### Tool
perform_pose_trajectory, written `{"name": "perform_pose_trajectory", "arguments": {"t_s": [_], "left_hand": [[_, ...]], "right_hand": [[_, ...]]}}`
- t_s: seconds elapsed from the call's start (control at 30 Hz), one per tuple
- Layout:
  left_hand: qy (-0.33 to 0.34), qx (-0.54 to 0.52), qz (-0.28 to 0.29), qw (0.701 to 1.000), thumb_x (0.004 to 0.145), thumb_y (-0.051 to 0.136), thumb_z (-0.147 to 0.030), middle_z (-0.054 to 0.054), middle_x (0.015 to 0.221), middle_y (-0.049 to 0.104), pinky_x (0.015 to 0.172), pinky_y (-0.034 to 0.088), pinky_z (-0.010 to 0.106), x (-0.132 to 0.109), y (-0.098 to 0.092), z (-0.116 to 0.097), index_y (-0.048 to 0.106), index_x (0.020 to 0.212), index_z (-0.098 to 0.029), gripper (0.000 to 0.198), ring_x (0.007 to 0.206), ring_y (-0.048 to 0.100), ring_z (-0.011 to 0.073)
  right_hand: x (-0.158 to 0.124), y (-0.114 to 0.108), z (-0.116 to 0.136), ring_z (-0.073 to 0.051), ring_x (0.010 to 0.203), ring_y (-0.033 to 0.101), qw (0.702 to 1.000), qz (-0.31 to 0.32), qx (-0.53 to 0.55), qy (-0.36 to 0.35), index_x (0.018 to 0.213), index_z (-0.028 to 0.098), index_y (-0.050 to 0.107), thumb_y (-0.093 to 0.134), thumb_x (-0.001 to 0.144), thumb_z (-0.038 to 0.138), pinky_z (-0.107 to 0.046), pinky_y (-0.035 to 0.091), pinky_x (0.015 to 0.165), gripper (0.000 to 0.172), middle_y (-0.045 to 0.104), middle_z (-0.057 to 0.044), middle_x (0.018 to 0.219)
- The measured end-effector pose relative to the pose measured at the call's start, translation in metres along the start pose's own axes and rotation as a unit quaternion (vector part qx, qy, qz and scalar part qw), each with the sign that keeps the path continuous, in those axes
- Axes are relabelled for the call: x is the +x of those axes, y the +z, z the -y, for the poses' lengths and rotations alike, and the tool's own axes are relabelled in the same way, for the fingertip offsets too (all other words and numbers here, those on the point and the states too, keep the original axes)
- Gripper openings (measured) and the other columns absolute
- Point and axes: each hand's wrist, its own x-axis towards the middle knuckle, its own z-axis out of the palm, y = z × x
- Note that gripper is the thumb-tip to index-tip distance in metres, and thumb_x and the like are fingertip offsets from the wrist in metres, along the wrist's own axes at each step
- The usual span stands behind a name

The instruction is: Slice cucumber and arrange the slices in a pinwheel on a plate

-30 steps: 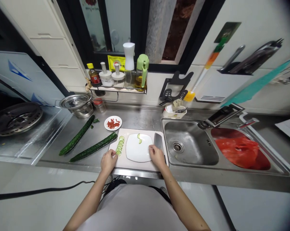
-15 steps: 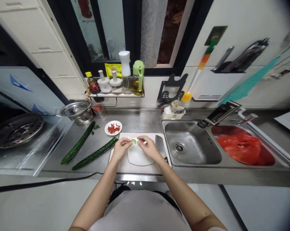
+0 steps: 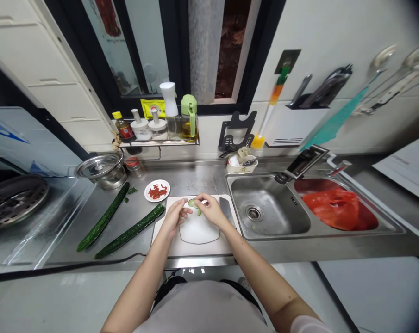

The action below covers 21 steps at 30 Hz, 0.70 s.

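Note:
A thin pale-green cucumber slice (image 3: pixel 191 202) is pinched in the fingertips of my right hand (image 3: pixel 210 210). A small green piece (image 3: pixel 199 212) shows just below those fingers; I cannot tell whether it is joined to the slice. Beside the slice on the left is my left hand (image 3: pixel 174 216), fingers apart, with a fingertip close to the slice's edge. Both hands hover over a white squarish plate with a dark rim (image 3: pixel 199 233) on the pale cutting board (image 3: pixel 172 248). A wide knife blade (image 3: pixel 226 206) lies along the board's right side, partly behind my right arm.
Two cucumbers (image 3: pixel 105 217) lie left of the board, near a small white plate (image 3: pixel 146 192) of chopped red pieces. A lidded steel pot (image 3: pixel 103 171) stands behind. Right are the steel sink (image 3: pixel 272 203) and a red bag (image 3: pixel 330 208). Bottles stand on a rack (image 3: pixel 164 142).
The slice has passed from my left fingers to my right fingertips. My left fingers have opened out, and a small green piece now shows under my right hand. The view has shifted.

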Motion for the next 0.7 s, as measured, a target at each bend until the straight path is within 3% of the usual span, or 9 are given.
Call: {"name": "perform_pose_trajectory", "arguments": {"t_s": [0.23, 0.5, 0.7], "left_hand": [[-0.037, -0.087, 0.037, 0.995, 0.064, 0.078, -0.034, 0.001, 0.078, 0.063, 0.041, 0.022, 0.014, 0.007, 0.007, -0.009, 0.057, 0.112, -0.02, 0.054, 0.055, 0.05, 0.0057], [0.024, -0.02, -0.025, 0.999, 0.056, 0.08, -0.029, -0.004, 0.066, 0.057, 0.046, 0.02, 0.016, 0.004, 0.015, -0.001, 0.059, 0.113, -0.02, 0.062, 0.055, 0.046, 0.0057], [0.068, -0.007, -0.02, 0.997, 0.056, 0.078, -0.03, -0.004, 0.067, 0.059, 0.05, 0.023, 0.017, 0.002, 0.016, 0.01, 0.058, 0.11, -0.017, 0.059, 0.052, 0.041, 0.0041]], "right_hand": [[-0.001, -0.006, 0.002, -0.016, 0.085, 0.058, 0.997, 0.015, -0.048, -0.06, 0.081, 0.021, 0.066, 0.056, 0.083, 0.033, -0.025, 0.043, 0.066, 0.016, 0.066, -0.002, 0.083], [-0.012, -0.009, 0.005, -0.017, 0.086, 0.056, 0.989, 0.032, -0.115, -0.087, 0.079, 0.022, 0.06, 0.055, 0.086, 0.034, -0.028, 0.043, 0.073, 0.016, 0.065, -0.002, 0.082], [-0.019, -0.007, -0.001, -0.017, 0.077, 0.055, 0.985, 0.048, -0.142, -0.09, 0.073, 0.021, 0.056, 0.051, 0.089, 0.036, -0.029, 0.042, 0.073, 0.023, 0.063, -0.002, 0.075]]}}
